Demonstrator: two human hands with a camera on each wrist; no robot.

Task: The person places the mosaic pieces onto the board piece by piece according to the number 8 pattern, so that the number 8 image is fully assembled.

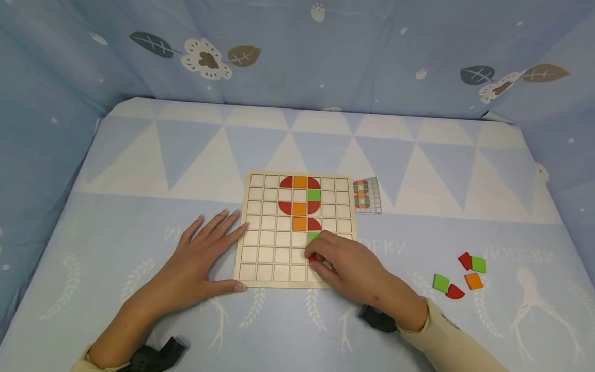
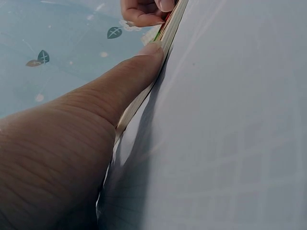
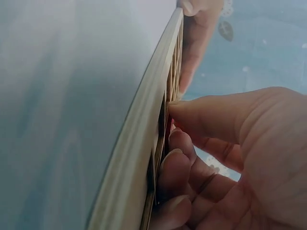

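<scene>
Two hands are used: the square wooden grid board (image 1: 274, 243) is steadied by the flat, released left hand (image 1: 204, 258), while a small red piece (image 1: 312, 257) is pinched by the right hand (image 1: 346, 266) near its near-right cells.

One board (image 1: 269, 227), five loose tiles (image 1: 473, 264).

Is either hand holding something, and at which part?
The right hand pinches a small red piece on the wooden board; its fingers hide the held part. The left hand lies flat, holding nothing.
</scene>
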